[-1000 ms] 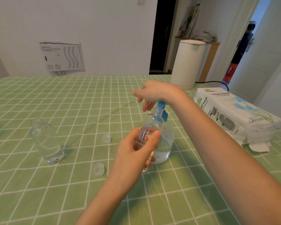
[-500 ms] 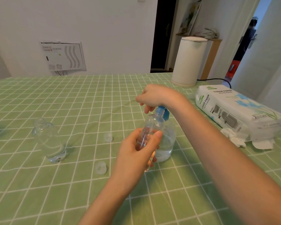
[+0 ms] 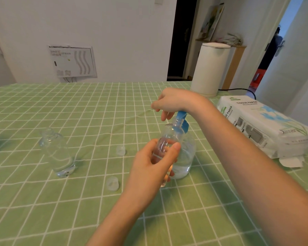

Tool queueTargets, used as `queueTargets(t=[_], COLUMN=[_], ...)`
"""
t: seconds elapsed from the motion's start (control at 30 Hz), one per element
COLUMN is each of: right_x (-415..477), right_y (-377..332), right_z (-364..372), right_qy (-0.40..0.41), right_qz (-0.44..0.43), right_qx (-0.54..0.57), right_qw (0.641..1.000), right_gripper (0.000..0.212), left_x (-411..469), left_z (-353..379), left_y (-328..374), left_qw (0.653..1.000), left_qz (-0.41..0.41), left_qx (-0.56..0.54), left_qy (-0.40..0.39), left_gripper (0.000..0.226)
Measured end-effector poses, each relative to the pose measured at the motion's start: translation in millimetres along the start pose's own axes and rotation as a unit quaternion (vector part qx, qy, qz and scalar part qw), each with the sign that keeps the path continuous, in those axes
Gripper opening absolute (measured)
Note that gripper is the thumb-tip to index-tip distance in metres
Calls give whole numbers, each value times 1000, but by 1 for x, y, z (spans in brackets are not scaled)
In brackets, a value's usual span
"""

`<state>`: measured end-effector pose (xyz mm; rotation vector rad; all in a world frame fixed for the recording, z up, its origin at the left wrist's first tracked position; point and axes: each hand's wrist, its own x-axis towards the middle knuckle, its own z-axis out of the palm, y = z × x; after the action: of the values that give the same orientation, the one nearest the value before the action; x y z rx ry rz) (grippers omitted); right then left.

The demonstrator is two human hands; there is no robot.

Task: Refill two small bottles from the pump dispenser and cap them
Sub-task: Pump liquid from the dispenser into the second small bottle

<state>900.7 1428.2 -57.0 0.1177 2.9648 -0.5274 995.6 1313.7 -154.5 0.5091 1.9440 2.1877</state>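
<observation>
My left hand (image 3: 154, 165) grips a small clear bottle (image 3: 170, 134) and holds it tilted, its open neck just under the blue pump head. The pump dispenser (image 3: 184, 157), a clear bottle partly filled with clear liquid, stands right behind it. My right hand (image 3: 174, 102) rests on top of the blue pump head (image 3: 182, 118), fingers curled down over it. A second small clear bottle (image 3: 58, 153) stands uncapped to the left, with a little liquid at its bottom. Two clear caps lie on the cloth, one (image 3: 120, 150) farther back and one (image 3: 112, 183) nearer.
A green checked tablecloth (image 3: 78, 112) covers the table. A white pack of tissue paper (image 3: 260, 125) lies at the right. A cream kettle (image 3: 209, 69) with a black cord stands at the back right. An open doorway lies behind.
My right hand has sunk slightly on the pump head. The small bottle stays in my left hand under the spout. The view has shifted a little.
</observation>
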Motion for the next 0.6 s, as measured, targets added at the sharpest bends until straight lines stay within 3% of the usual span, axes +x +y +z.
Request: queueTargets(t=[0.6], right_x=[3], right_y=[7], right_z=[13], right_qy=[17], right_qz=[-3], right_qx=[33], right_qw=[999], right_gripper=[35], left_x=[0], left_z=[2], left_y=[-2], left_qw=[1000], left_qz=[-13], left_qx=[0], left_qy=[6], left_gripper=[35])
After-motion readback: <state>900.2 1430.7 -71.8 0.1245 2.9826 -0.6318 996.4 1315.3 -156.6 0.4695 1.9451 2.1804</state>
